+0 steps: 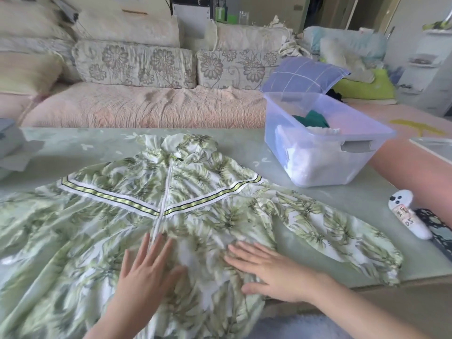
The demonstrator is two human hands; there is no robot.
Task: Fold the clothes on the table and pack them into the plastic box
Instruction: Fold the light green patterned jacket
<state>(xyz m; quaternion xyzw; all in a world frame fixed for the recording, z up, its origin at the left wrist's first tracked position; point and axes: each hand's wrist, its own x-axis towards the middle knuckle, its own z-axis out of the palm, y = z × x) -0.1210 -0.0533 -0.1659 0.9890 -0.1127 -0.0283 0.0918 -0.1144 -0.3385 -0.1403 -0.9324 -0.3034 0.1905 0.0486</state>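
Both palms pressed flat, fingers straight, gripping nothing: left hand (pixel 146 270) by the zipper (pixel 166 192), right hand (pixel 266 272) beside it on the leaf-print jacket (pixel 208 216), which lies collar-away on the table (pixel 244 145), its sleeve (pixel 342 238) running rightward from my nearer right hand, plastic box (pixel 318 165) beyond.

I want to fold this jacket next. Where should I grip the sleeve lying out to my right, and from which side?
Pinch the sleeve at its gathered cuff, coming from the outer right side with the right hand. The sleeve lies flat, stretched away from the jacket, and the cuff is its free end near the table edge, so it would likely swing over the front.
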